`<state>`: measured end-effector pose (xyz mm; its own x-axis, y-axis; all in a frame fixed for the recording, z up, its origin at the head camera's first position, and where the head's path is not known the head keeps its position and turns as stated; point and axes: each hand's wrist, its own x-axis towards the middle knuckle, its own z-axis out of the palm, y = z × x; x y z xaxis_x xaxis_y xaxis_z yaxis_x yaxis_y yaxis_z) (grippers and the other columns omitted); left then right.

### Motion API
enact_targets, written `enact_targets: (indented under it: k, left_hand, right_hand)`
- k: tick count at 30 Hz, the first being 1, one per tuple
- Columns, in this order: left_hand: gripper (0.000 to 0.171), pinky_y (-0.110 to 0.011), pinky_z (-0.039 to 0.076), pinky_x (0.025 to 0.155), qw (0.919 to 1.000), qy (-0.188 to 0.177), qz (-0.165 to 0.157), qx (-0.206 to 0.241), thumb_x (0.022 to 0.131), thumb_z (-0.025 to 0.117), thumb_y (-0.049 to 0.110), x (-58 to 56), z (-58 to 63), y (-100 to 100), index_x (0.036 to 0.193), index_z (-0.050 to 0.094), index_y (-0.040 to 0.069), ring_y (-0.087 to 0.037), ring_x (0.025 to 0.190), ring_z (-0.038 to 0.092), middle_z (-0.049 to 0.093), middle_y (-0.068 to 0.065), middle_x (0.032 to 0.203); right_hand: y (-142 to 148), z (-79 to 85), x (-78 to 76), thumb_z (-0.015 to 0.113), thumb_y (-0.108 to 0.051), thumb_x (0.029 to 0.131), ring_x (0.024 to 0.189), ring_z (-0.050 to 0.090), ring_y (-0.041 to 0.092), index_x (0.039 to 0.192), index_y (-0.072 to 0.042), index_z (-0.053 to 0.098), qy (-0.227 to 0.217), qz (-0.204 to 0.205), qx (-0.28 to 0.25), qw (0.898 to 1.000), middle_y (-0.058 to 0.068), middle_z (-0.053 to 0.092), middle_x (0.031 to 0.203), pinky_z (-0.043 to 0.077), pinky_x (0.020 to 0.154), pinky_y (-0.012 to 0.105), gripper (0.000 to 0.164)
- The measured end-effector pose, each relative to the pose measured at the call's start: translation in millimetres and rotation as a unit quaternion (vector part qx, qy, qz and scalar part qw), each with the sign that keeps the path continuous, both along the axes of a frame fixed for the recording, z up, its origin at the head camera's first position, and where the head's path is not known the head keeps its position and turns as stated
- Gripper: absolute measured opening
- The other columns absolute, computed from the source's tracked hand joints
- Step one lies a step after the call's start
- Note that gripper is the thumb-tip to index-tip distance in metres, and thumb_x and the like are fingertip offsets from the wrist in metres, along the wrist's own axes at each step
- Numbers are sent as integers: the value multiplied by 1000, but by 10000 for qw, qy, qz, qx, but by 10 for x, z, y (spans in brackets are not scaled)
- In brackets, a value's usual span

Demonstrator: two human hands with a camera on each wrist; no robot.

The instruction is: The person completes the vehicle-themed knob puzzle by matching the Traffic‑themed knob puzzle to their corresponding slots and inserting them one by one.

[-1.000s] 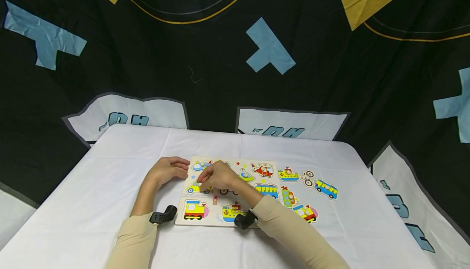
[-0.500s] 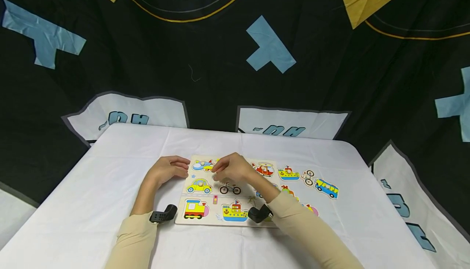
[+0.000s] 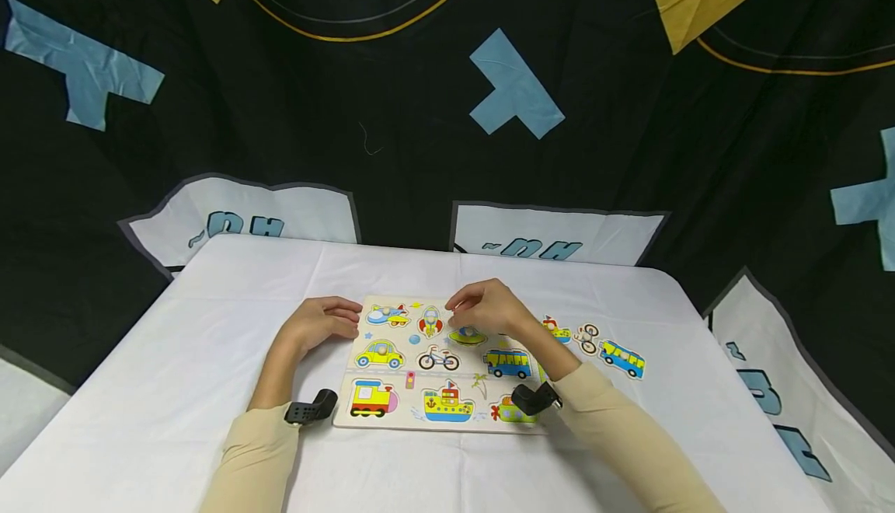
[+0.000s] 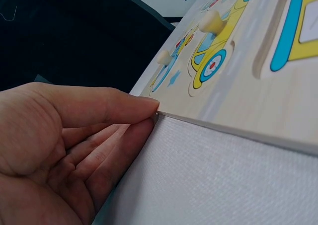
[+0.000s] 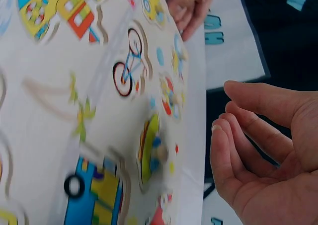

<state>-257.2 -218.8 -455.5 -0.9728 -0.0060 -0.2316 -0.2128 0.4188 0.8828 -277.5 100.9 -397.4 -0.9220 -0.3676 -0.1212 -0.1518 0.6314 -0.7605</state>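
Observation:
A wooden knob puzzle board [image 3: 411, 404] with vehicle pictures lies on the table. At its left edge my left hand [image 3: 318, 326] pinches the border between thumb and fingers; the left wrist view shows the thumb tip on the corner rim. My right hand [image 3: 491, 308] hovers over the board's upper right, fingers loosely bent. Nothing is between its fingers in the right wrist view. Below it sits a flying saucer piece [image 5: 149, 153] with a knob. The car [image 3: 380, 353], rocket [image 3: 430, 321] and airplane [image 3: 388, 315] pieces lie in their places. My right hand hides the helicopter in the head view.
Right of the board lie a loose bus piece [image 3: 621, 359], a bicycle piece [image 3: 586, 338] and a ship piece [image 3: 556, 330], partly behind my right forearm. A white cloth [image 3: 231, 326] covers the table. A black curtain [image 3: 391, 140] hangs behind it.
My right hand has left the car piece and moved right across the board, past the rocket, to above the flying saucer. My left hand has stayed at the board's left edge.

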Motion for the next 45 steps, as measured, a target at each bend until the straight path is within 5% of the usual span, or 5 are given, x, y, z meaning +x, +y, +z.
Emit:
enact_targets:
  k: [9, 16, 34, 45]
  left_hand:
    - [48, -24, 53, 77, 10000, 26, -4, -39, 80, 79, 8, 3, 20, 6, 126, 67, 4, -14, 87, 67, 75, -8, 105]
    - [48, -25, 52, 79, 9999, 15, -34, -150, 80, 79, 9, -1, 7, -1, 126, 67, 5, -15, 90, 67, 75, -7, 106]
    - [51, -25, 54, 77, 10000, 35, -45, 59, 79, 80, 6, 30, 12, -30, 127, 66, 1, -12, 87, 67, 74, -11, 109]
    - [48, -24, 53, 80, 9999, 24, -117, -90, 80, 80, 10, 1, 6, -13, 127, 67, 4, -13, 90, 67, 75, -9, 108]
  right_hand:
    - [373, 6, -49, 84, -18, 82, 84, 64, 19, 109, -8, 77, -124, -477, -166, 9986, 1, 75, 89, 52, 80, 38, 29]
    - [623, 36, -51, 80, -18, 83, 92, 67, 21, 112, -6, 76, -234, -680, -326, 9969, 2, 76, 90, 50, 95, 52, 33]
    - [1294, 21, -49, 77, -25, 87, 99, 63, 25, 120, -9, 72, -237, -1243, -4, 9920, 7, 75, 102, 47, 98, 52, 37]
    - [1676, -86, 27, 78, -28, 88, 96, 63, 23, 122, -7, 72, -232, -1435, 328, 9888, 8, 74, 105, 49, 88, 40, 41]
